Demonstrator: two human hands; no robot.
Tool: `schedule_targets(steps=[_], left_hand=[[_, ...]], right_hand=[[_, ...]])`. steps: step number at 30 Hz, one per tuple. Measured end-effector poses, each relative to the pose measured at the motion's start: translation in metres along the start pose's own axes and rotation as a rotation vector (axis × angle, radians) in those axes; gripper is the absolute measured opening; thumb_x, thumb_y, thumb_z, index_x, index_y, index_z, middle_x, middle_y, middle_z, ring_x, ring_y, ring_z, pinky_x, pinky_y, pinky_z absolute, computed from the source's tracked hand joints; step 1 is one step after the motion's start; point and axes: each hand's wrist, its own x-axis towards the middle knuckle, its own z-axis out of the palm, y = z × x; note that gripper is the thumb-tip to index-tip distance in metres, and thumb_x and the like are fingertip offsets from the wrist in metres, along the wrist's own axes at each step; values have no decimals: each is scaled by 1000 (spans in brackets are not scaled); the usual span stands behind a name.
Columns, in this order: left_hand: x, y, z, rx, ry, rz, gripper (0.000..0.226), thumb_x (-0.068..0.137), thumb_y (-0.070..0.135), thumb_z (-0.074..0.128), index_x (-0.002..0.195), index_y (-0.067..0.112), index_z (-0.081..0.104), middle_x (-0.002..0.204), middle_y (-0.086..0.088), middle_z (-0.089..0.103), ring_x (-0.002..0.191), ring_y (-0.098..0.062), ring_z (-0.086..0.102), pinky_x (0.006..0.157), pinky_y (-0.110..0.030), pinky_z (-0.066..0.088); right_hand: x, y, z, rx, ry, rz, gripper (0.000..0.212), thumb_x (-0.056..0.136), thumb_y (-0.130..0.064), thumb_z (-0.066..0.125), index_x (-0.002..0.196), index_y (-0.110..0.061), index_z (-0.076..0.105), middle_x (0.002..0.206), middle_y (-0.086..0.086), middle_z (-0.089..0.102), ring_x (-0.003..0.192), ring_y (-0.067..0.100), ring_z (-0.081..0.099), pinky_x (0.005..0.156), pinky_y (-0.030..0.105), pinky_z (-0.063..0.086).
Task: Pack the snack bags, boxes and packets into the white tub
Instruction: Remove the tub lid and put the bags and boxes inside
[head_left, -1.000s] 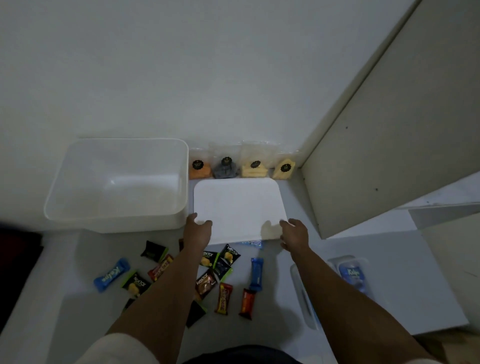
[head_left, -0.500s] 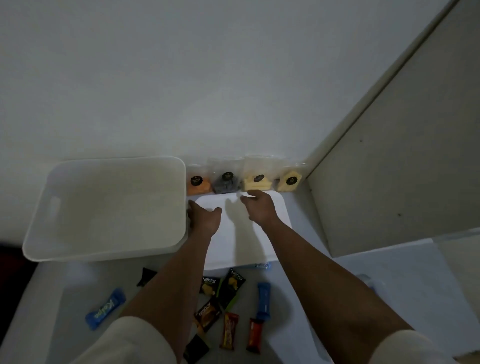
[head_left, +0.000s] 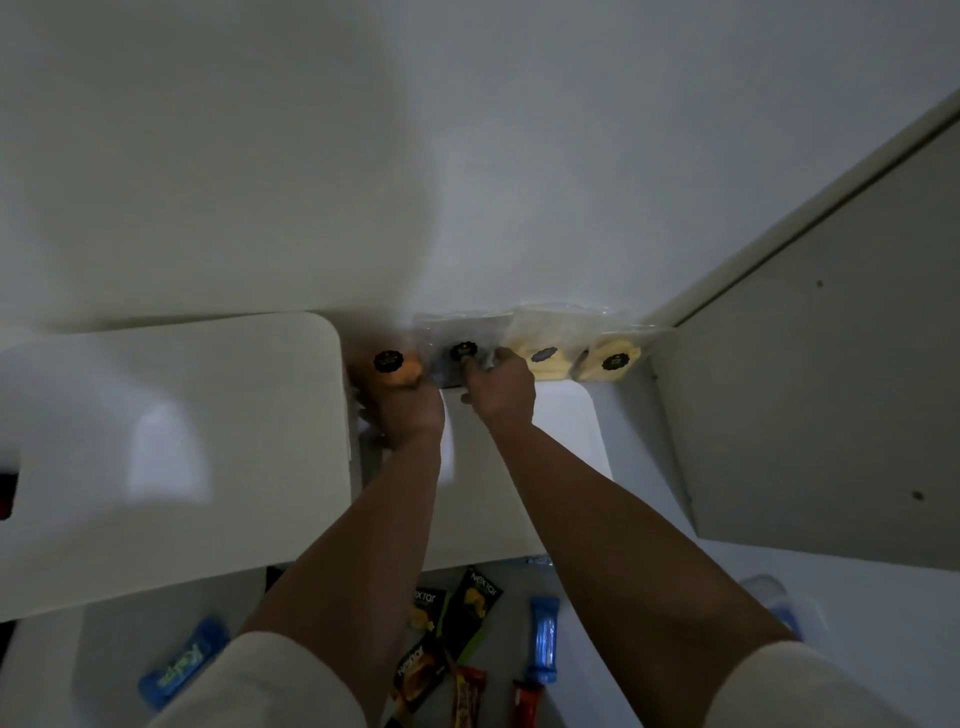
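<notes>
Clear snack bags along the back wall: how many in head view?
4, in a row against the wall right of the tub: orange bag at left hand, grey bag at right hand, then two yellow bags. Hands may hide more.

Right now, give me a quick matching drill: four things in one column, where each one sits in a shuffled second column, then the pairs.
Things:
1. orange bag
2. grey bag
3. white tub
4. blue bar

Places:
A. far left, beside the lid
B. at the left hand, by the wall
C. near edge, between the forearms
D. at the right hand, by the wall

Pairs: 1-B, 2-D, 3-A, 4-C
</notes>
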Motion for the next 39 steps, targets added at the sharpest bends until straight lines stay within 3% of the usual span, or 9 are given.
schedule_targets(steps=[4,8,12,16,20,25,29,33,39], left_hand=[[12,-2,0,-79,50,26,74,89,25,56,154,5,26,154,-19,40,141,-36,39,115,-48,33],[15,5,-6,-107,70,24,39,99,22,51,127,-5,55,127,-24,61,118,-37,58,101,-42,46],[6,15,-18,-2,18,29,29,102,14,43,119,-3,60,123,-20,63,117,-34,58,95,-30,41],[-33,34,-42,-9,1,179,17,102,11,43,103,6,59,106,-19,63,107,-34,60,81,-29,40],[-65,43,-71,-31,-2,275,23,101,20,43,102,6,61,104,-17,67,96,-34,64,79,-37,50],[-104,61,-128,0,5,390,15,101,25,45,95,21,59,92,3,62,80,-20,54,68,-30,40],[-116,76,-185,-15,69,469,15,102,26,44,94,24,57,98,-1,67,83,-22,58,68,-30,39],[-106,82,-240,-67,147,509,17,101,23,44,95,21,60,104,-7,70,95,-29,63,70,-31,39],[-69,73,-303,-204,214,439,15,95,16,50,101,24,62,88,9,61,84,-22,62,69,-32,48]], right_hand=[[-2,-5,3,25,50,-9,35,81,-50,53,96,-21,65,88,3,76,69,27,75,71,44,63],[-4,-2,0,52,62,-31,14,96,-33,57,95,-21,65,85,-1,73,53,20,72,65,46,63],[-12,1,-12,56,75,-77,15,99,-23,54,90,-19,65,78,3,73,48,17,70,62,46,63],[-38,-7,-33,39,134,-156,14,96,-27,57,89,-21,67,78,2,75,61,19,71,66,38,61],[-74,-24,-60,71,215,-231,12,94,-20,62,89,-16,72,89,4,72,77,12,61,66,22,41],[-117,-57,-87,179,279,-274,18,90,-20,60,76,-10,64,71,5,64,69,27,62,64,35,54],[-151,-94,-94,231,258,-319,16,80,-27,61,71,-14,62,72,8,68,76,34,69,71,48,60],[-182,-135,-79,261,218,-391,11,76,-30,59,69,-21,60,73,2,68,76,31,70,70,52,60],[-216,-173,-24,297,123,-435,12,79,-26,60,69,-19,61,72,2,68,77,31,70,69,52,61]])
